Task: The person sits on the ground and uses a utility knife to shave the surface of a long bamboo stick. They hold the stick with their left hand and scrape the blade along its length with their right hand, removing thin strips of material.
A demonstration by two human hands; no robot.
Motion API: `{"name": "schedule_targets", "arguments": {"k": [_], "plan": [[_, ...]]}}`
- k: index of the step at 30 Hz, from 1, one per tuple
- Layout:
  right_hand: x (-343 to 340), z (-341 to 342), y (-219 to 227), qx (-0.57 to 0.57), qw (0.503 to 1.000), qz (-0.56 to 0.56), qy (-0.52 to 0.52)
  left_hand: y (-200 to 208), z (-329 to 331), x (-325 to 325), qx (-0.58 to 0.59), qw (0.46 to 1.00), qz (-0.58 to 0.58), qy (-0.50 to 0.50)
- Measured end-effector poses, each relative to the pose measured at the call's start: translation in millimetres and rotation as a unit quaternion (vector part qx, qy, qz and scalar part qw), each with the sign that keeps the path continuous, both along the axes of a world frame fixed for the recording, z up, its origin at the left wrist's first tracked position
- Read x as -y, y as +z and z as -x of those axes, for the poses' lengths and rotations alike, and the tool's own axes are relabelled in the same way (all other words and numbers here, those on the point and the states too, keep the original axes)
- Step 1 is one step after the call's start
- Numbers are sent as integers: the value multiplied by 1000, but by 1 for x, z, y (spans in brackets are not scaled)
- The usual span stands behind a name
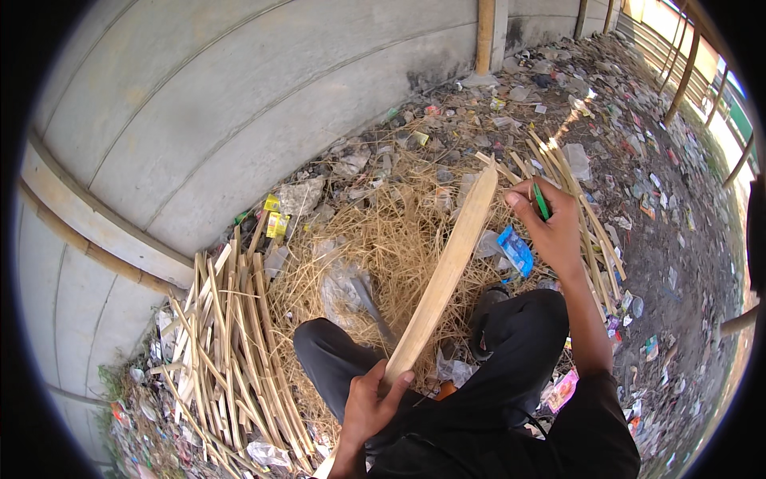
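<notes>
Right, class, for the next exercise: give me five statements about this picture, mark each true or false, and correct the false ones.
1. The left hand grips the near end of a broad pale strip. True.
2. The right hand is holding a blue packet. False: it holds a green object; the packet lies apart from the hand.
3. Thin strips lie on both sides of the straw. True.
4. The wall is red brick. False: it is pale grey, in long panels.
5. The person wears dark trousers. True.
</notes>
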State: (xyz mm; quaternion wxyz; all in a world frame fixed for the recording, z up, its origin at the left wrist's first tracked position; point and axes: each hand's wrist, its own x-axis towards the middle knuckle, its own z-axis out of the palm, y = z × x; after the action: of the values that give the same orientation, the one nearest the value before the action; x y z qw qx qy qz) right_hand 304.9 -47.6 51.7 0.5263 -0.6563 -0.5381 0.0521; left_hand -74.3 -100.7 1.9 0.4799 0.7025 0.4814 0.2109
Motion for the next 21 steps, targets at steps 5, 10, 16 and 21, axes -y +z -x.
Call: {"name": "schedule_targets", "arguments": {"k": [5,10,16,21], "plan": [[1,6,12,20,999,23,32,-2,2,-1,-5,1000,6,8],[-1,0,6,62,998,11,32,0,1,-1,5,1000,11,15],[-3,-15,7,30,998,-15,-56,-2,6,-2,0,1000,0,13],[4,-15,20,80,994,62,-51,-9,14,-3,-21,999,11,26]]}}
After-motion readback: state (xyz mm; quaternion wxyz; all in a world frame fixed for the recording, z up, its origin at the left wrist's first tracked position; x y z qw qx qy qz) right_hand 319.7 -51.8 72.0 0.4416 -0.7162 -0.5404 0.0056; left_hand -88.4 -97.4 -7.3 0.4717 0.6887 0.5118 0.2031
